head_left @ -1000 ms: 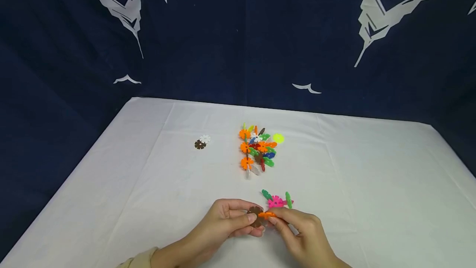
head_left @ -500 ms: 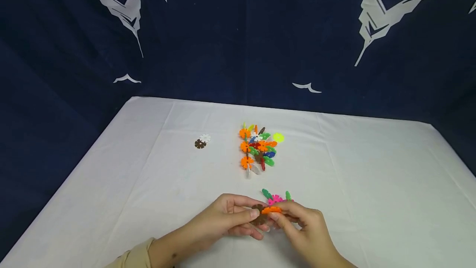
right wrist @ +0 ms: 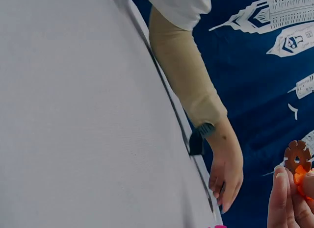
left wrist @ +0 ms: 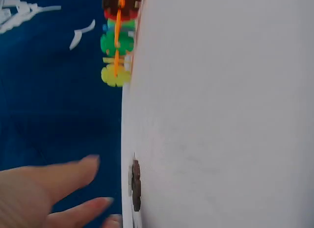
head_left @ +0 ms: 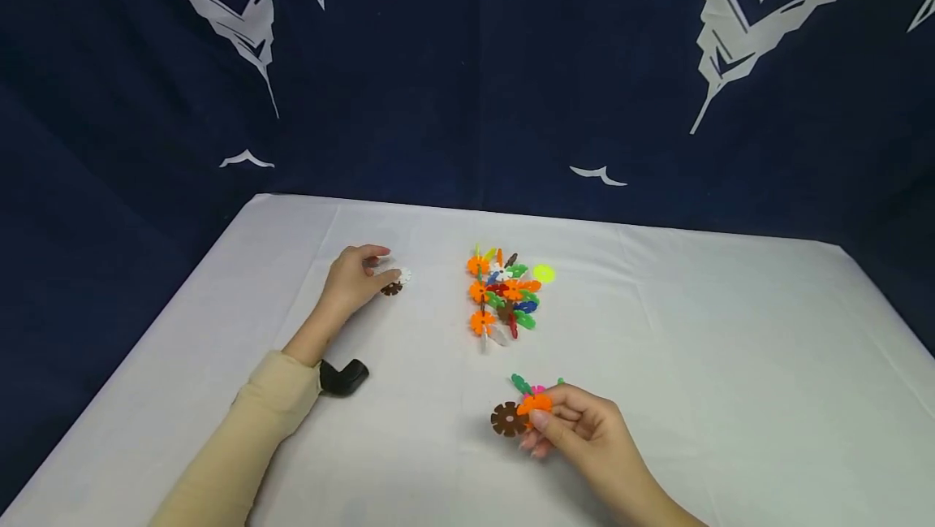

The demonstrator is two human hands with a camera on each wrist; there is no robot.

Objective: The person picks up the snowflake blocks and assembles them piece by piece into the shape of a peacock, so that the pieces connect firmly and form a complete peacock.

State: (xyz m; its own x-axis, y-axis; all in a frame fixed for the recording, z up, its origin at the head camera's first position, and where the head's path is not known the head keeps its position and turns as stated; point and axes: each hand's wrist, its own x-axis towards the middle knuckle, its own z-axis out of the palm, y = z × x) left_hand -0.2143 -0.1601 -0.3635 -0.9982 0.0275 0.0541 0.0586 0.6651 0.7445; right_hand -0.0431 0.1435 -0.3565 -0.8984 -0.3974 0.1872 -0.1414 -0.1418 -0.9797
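Observation:
My right hand point(head_left: 592, 434) pinches an orange notched plastic disc point(head_left: 539, 403) between thumb and fingers, low over the front of the table. Slotted into that disc is a brown notched disc point(head_left: 507, 420), which sticks out to the left and also shows in the right wrist view as a brown disc point(right wrist: 294, 155). At the left, my left hand point(head_left: 349, 282) reaches over a loose white disc point(head_left: 407, 276) and a loose brown disc point(head_left: 391, 289). Its thumb and fingers are spread. The left wrist view has the fingers beside the brown disc point(left wrist: 137, 186), with a gap between.
A multicoloured cluster of joined discs point(head_left: 504, 291) lies mid-table, with a loose yellow disc point(head_left: 544, 273) at its right. Behind my right hand is a smaller pink and green assembly point(head_left: 520, 383), partly hidden. A dark blue curtain point(head_left: 467, 88) hangs behind the white table.
My left hand has let go of the brown disc and moved away, far left, to the loose discs. My right hand keeps the joined orange and brown discs, nearly in place.

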